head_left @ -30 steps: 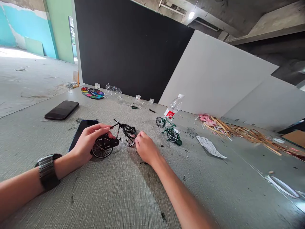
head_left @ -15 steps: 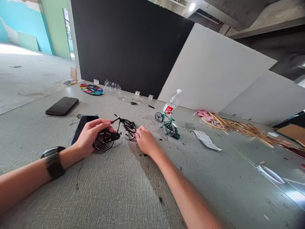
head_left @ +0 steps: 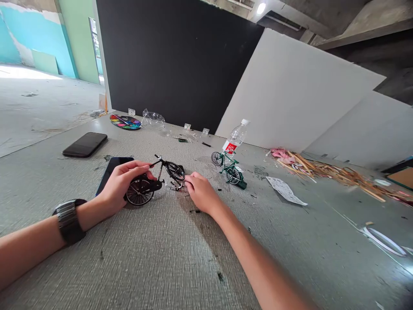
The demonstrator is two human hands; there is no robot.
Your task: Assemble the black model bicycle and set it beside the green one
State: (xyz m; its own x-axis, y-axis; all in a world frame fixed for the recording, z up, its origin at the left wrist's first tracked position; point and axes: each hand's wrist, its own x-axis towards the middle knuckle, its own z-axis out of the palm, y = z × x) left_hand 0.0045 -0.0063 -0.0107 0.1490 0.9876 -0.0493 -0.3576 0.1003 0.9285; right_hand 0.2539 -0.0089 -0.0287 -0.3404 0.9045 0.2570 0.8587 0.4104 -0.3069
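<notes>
A small black model bicycle (head_left: pixel 155 181) lies tilted on the grey table (head_left: pixel 161 258). My left hand (head_left: pixel 121 183), with a dark watch on the wrist, is wrapped over its rear wheel and frame. My right hand (head_left: pixel 201 193) rests on the table just right of the bicycle, fingers curled in a pinch at a small metal part (head_left: pixel 177 186) near the pedals. What the fingertips hold is too small to make out. A green model bicycle (head_left: pixel 227 168) stands upright further right, untouched.
A dark phone (head_left: pixel 111 170) lies under my left hand, another black phone (head_left: pixel 84 144) further left. A paint palette (head_left: pixel 125 122), crumpled plastic wrap (head_left: pixel 153 118), a water bottle (head_left: pixel 235 140), a printed paper slip (head_left: pixel 285 191) and a pile of wooden sticks (head_left: pixel 322 172) lie around.
Both hands stay on the black bicycle. Only the camera view has shifted slightly.
</notes>
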